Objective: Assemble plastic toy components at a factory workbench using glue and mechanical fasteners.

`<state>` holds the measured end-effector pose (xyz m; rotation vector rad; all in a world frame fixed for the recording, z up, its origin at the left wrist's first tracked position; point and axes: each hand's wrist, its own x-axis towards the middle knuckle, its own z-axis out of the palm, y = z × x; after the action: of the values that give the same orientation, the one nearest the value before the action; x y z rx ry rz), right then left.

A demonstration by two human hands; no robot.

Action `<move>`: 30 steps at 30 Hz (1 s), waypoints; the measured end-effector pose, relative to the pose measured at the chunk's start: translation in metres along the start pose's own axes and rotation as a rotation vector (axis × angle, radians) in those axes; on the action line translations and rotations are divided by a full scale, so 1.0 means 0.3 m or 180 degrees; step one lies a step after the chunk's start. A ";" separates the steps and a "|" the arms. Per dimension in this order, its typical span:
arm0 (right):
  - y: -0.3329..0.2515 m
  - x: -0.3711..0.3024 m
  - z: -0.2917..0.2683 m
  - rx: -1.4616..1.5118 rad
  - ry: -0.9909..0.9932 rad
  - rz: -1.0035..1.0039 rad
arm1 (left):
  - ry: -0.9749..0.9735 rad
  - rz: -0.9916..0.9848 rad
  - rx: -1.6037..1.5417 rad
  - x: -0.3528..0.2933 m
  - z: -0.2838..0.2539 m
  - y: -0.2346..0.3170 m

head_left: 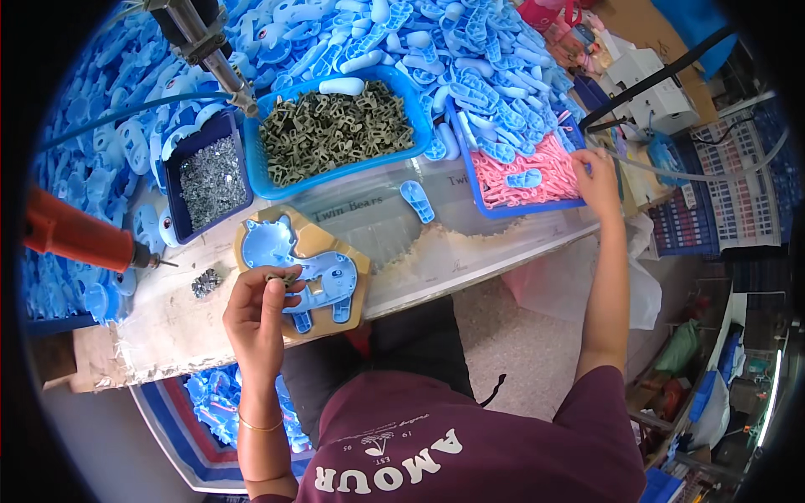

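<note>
My left hand [256, 314] pinches a small dark olive metal clip [287, 277] between thumb and fingers. It hovers over the near left side of a tan fixture block [356, 251]. In that block lies a blue plastic animal-shaped shell [327, 272], hollow side partly up, with a squarish metal piece in its middle. My right hand [595, 180] is at the right side of a blue bin [495, 211] filled with thin pink plastic parts [537, 172]. Its fingers are curled together, and what they hold, if anything, is hidden.
A blue basket [335, 173] holds similar metal clips; beside it stands a dark blue tray [239, 197] of small silvery screws. An orange power driver [80, 230] juts in from the left, near loose screws [205, 283]. Blue plastic parts [495, 50] pile up behind. One blue piece [417, 202] lies mid-table.
</note>
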<state>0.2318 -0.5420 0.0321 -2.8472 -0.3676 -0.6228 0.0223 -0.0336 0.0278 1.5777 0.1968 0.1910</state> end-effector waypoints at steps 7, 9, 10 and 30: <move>-0.322 0.035 -0.075 0.2799 -0.1330 0.0768 | 0.0012 -0.0310 0.0003 -0.002 -0.010 0.020; -0.527 -0.016 -0.080 0.2859 -0.1596 0.0499 | -0.0063 -0.0625 -0.0362 0.018 0.022 0.024; -0.662 -0.035 -0.085 0.2855 -0.1810 0.0322 | -0.0107 -0.0690 -0.0294 0.021 0.024 0.021; -1.107 -0.155 0.060 0.3452 -0.2092 -0.0432 | -0.0189 -0.0713 -0.0543 0.002 0.014 -0.003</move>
<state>0.1037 -0.2317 0.0438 -1.8712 -0.7177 0.4387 0.0237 -0.0375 0.0269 1.3783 0.3010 -0.0141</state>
